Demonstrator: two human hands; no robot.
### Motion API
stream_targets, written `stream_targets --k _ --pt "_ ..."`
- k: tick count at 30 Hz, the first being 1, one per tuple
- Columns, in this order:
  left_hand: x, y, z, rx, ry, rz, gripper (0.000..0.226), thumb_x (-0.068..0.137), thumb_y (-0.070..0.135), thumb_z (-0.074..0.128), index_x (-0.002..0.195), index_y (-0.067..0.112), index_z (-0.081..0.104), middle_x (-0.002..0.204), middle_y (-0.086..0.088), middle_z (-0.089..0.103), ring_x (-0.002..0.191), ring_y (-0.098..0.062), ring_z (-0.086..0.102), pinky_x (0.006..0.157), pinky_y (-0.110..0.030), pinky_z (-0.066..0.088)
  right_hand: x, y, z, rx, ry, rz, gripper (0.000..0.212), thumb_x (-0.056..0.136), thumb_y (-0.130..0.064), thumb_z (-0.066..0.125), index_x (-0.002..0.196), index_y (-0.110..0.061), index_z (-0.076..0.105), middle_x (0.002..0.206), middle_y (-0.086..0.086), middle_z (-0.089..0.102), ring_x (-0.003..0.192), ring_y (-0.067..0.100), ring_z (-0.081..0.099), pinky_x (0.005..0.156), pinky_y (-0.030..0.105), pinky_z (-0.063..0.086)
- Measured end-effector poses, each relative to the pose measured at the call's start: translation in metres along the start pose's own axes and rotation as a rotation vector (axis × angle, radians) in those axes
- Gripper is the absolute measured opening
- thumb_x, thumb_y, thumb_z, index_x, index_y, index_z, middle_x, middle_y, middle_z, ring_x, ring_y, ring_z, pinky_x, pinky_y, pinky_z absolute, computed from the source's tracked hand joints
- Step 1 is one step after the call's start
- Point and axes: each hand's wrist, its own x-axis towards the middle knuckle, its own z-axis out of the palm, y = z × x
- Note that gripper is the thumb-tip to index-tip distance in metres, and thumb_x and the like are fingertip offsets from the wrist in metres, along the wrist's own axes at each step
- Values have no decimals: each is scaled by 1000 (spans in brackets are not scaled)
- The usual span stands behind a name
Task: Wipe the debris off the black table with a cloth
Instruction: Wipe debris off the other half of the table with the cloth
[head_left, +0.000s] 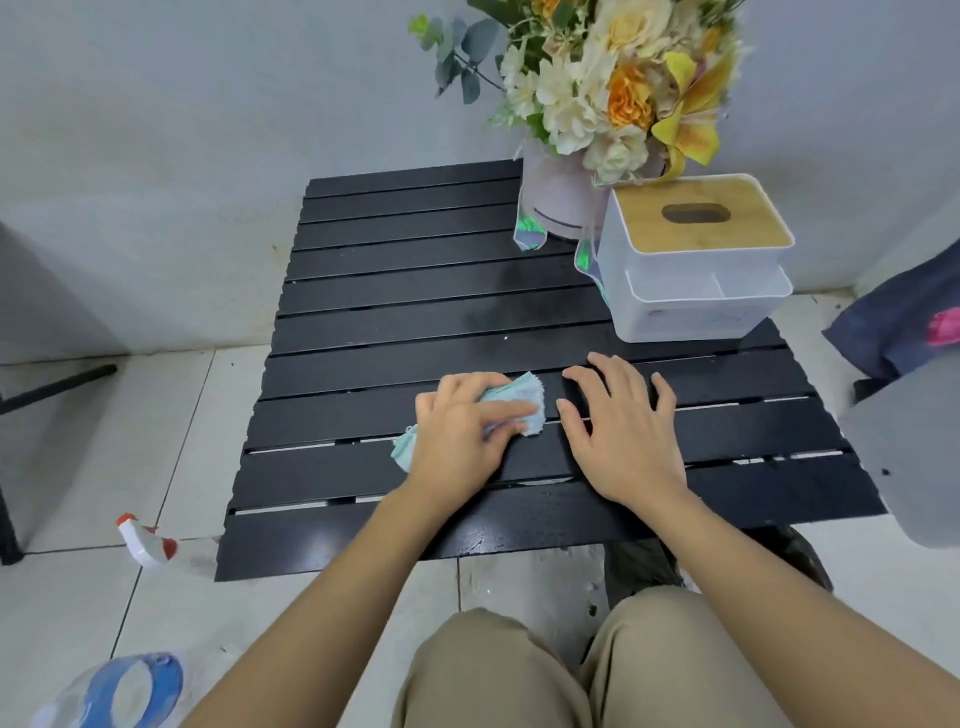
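Cloth, pale blue and bunched, sits mid-worktop under the left hand. Its grip curls closed round the cloth, probably to press it down for wiping. Right hand lies flat just beside it, grip wide and holding nothing, seemingly steadying the slats. White speck lies beyond.

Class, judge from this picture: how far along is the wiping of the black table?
Done: the nearest slats of the black table glisten damp and look wiped. In hand: the left hand grips the cloth on the middle slats; the right hand rests flat beside it. Left: a white speck lies farther back.
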Motion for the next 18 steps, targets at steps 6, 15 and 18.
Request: stream_targets --k 6,15,18 --pt "-37 -59 -58 41 66 -186 15 84 45 65 95 55 67 117 24 55 111 -15 42 85 -29 18 1 1 1 24 18 -10 33 99 -40 41 129 -27 50 144 0 44 138 23 34 114 54 17" --pt "-10 5 -2 127 91 -50 22 82 31 63 95 47 72 116 12 59 105 -23 47 79 -32 21 1 0 2 24 39 -2 34 98 -40 39 127 -27 50 142 0 45 137 23 35 113 55 18" --pt "1 19 2 204 52 125 33 81 18 61 96 45 72 117 9 58 103 -24 47 78 -36 29 2 2 1 33 29 -11 37 96 -44 36 127 -29 50 142 -1 44 137 21 35 113 54 18"
